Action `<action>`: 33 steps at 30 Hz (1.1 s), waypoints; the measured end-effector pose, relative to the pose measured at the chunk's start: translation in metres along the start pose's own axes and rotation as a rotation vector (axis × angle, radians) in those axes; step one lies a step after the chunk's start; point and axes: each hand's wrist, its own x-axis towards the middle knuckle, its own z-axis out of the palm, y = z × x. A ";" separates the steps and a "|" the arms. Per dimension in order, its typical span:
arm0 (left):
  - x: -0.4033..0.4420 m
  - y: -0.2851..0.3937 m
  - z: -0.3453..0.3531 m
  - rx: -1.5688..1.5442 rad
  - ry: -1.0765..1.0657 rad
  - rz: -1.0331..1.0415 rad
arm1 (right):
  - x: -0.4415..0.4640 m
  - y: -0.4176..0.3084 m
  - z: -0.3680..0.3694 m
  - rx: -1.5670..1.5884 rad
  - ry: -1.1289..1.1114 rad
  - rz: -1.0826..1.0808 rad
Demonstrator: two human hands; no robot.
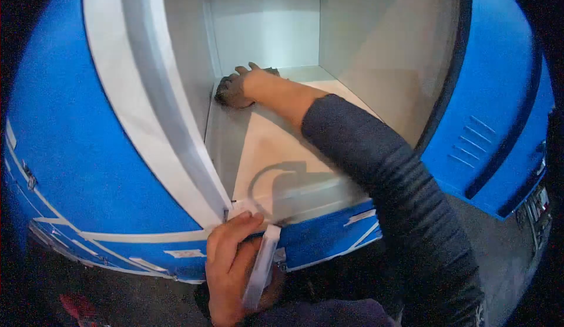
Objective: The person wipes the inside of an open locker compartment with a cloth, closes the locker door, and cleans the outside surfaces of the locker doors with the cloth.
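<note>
The right hand reaches deep into an open locker, its palm down over a dark cloth near the back left corner of the compartment floor. The cloth lies bunched and mostly hidden; dark bits show at the hand's near left and far right, so its long axis seems to run slantwise across the floor, one end toward the left wall and the other toward the back wall. The fingers are spread on top, and whether they are closed on the cloth I cannot tell. The left hand is at the front edge, fingertips bent toward the sill. Beside its palm a pale strip stands lengthwise, upper end toward the compartment, lower end toward the person and slightly left; whether the hand grips it I cannot tell. A blue door stands open on the right.
</note>
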 end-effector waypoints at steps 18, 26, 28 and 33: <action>-0.003 -0.009 0.000 -0.100 -0.050 -0.133 | -0.028 0.092 0.042 0.464 0.205 0.479; 0.001 -0.007 -0.001 -0.049 -0.053 0.035 | -0.042 0.126 0.061 0.421 0.045 0.690; 0.002 -0.004 -0.002 -0.066 -0.040 0.023 | -0.064 0.110 0.047 0.447 0.022 0.705; 0.000 -0.003 0.005 -0.055 0.028 0.032 | -0.112 0.074 0.017 0.498 -0.012 0.748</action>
